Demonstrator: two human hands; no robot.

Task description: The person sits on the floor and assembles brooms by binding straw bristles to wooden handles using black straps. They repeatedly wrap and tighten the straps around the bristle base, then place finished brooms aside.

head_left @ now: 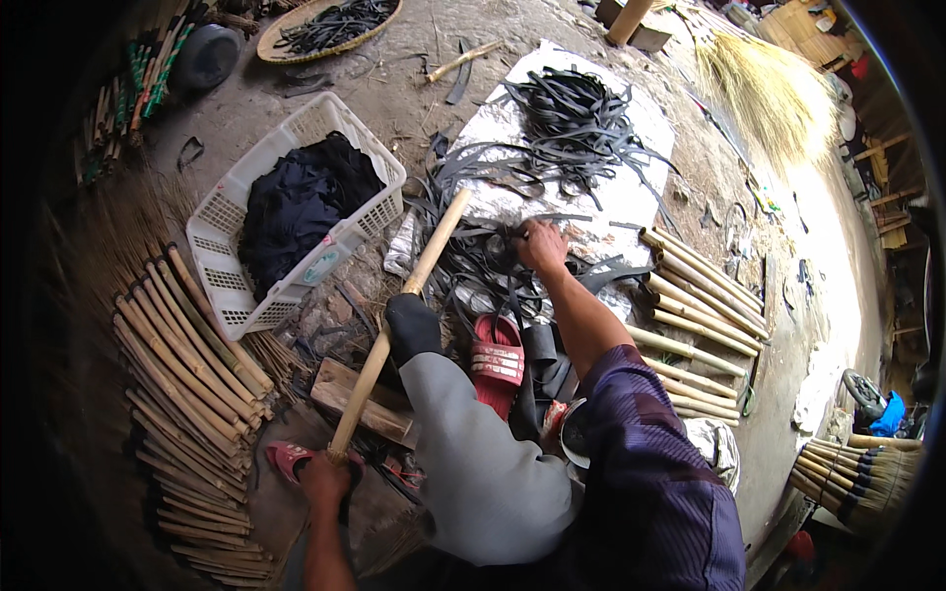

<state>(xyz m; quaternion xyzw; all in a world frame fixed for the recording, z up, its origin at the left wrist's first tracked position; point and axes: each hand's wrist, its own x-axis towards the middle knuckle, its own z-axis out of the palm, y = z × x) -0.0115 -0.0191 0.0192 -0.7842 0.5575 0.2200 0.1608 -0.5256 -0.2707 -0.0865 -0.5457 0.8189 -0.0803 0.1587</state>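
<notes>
A pale bamboo stick (372,371) slants up from the lower left, passing against my black-socked foot (412,325). My left hand (325,483) is closed round its lower end. My right hand (543,246) reaches into a tangle of black rubber-like strips (483,251), its fingers bent down onto them; the fingertips are partly hidden. A larger heap of these strips (572,113) lies farther off on a white sheet (636,113). Near my foot are a red slipper (499,366) and a wooden block (360,399).
A white plastic basket (222,231) of black cloth-like material stands left. Below it are several long-handled brooms (182,360). Bamboo sticks (705,305) lie in a row at right. At the back are a woven tray (271,44) and straw-coloured bristles (769,94).
</notes>
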